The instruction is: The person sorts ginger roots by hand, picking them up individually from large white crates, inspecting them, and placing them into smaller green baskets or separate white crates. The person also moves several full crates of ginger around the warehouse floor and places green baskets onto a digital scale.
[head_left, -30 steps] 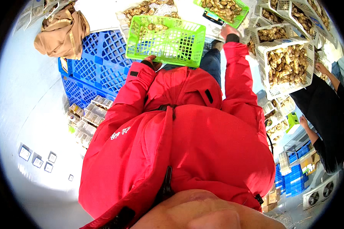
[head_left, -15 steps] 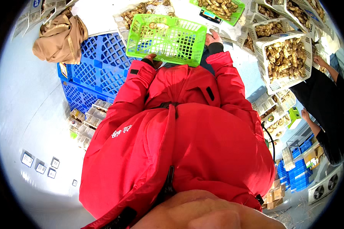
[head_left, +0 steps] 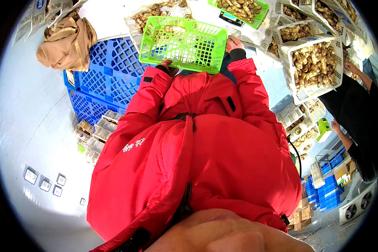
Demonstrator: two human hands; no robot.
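- Basket: bright green plastic lattice, held level in front of the person's chest, far from the camera; it looks empty.
- Left hand: grips the near left edge of the basket; only the knuckles show beyond the red sleeve, and the finger posture cannot be told.
- Right hand: closed over the right rim of the basket, fingers wrapped on the edge, dark cuff below it.
- Red jacket: fills the centre of the view, both sleeves running up to the basket.
- Blue crates: stacked at left, just beside and below the basket.
- Tan garment: draped over the far left corner of the blue crates.
- White crate: at right, tilted, filled with brown mushroom-like produce; well apart from the basket.
- Second green basket: at the far edge, filled with the same produce.
- Co-worker in dark clothing: at far right, one hand near small packed trays.
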